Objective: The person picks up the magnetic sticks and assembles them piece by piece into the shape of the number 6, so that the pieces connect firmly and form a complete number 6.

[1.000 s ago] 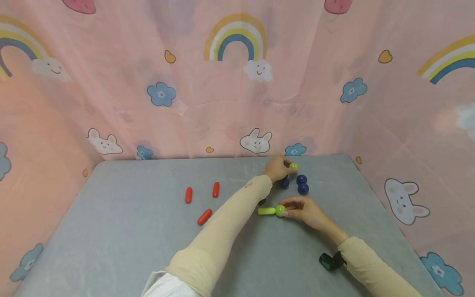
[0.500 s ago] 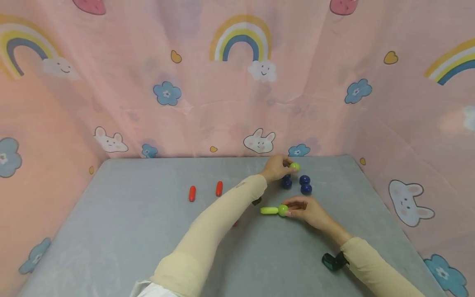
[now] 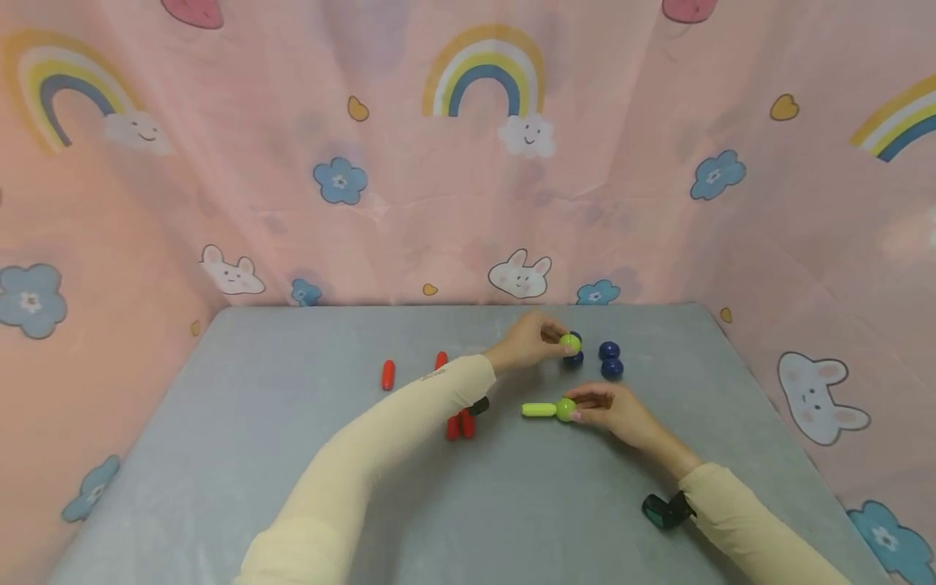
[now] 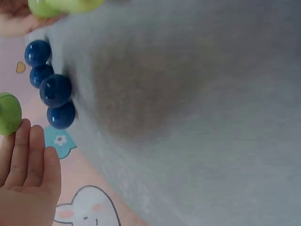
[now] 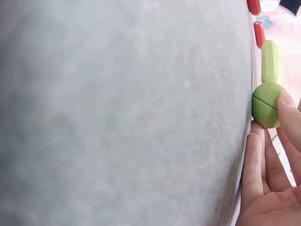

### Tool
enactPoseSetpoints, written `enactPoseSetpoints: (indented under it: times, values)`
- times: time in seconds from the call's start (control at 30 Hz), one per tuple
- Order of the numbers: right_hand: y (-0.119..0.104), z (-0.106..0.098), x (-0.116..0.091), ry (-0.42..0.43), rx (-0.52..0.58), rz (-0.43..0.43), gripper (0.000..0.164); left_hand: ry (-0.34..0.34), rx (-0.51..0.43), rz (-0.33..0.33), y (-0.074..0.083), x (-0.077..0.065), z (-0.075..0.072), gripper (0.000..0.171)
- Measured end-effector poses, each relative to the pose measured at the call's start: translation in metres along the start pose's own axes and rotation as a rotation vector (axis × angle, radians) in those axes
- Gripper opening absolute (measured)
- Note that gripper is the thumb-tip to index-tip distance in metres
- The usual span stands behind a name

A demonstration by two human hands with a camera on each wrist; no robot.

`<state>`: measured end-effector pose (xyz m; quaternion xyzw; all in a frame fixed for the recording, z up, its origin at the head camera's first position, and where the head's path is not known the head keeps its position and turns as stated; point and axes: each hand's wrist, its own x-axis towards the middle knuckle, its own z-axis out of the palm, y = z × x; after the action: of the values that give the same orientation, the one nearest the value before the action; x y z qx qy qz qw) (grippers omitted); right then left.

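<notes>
My left hand (image 3: 525,343) pinches a green ball (image 3: 569,344) at its fingertips, above the table and overlapping a pair of blue balls (image 3: 575,359) in the head view. In the left wrist view the green ball (image 4: 9,114) sits at the left edge, and the fingers (image 4: 35,155) beside it are fairly straight. Nearer the front, my right hand (image 3: 614,416) holds another green ball (image 3: 566,409) between thumb and fingers. A yellow-green stick (image 3: 538,410) points left from that ball; the right wrist view shows the stick (image 5: 270,61) meeting the ball (image 5: 265,106) end-on.
A second pair of blue balls (image 3: 611,369) lies on the grey table (image 3: 658,390) right of the left hand. Several red sticks (image 3: 388,374) lie to the left, some partly behind the left forearm (image 3: 395,422). A pink patterned curtain (image 3: 424,203) surrounds the table.
My left hand has drawn back leftward and nearer with its green ball, now in front of the left blue pair. The right hand has stayed nearly still. The head view has shifted slightly.
</notes>
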<state>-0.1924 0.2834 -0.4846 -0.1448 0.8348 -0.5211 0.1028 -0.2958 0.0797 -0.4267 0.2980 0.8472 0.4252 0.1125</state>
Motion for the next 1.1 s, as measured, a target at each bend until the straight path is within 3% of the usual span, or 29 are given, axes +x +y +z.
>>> enactPoseSetpoints:
  times: [0.17, 0.63, 0.9, 1.1]
  values:
    - [-0.002, -0.001, 0.001, -0.003, -0.042, 0.006, 0.038, -0.02, -0.002, 0.01, -0.011, -0.019, -0.007, 0.034]
    - [-0.004, 0.001, -0.001, 0.013, -0.031, 0.029, 0.038, -0.025, -0.063, -0.092, -0.045, -0.079, -0.026, 0.034]
    - [-0.005, 0.0, -0.001, 0.013, -0.041, 0.03, 0.038, -0.014, -0.046, -0.06, -0.054, -0.101, -0.028, 0.03]
    - [-0.003, 0.001, 0.001, 0.008, -0.061, 0.046, 0.04, -0.014, -0.048, -0.074, -0.055, -0.113, -0.027, 0.03]
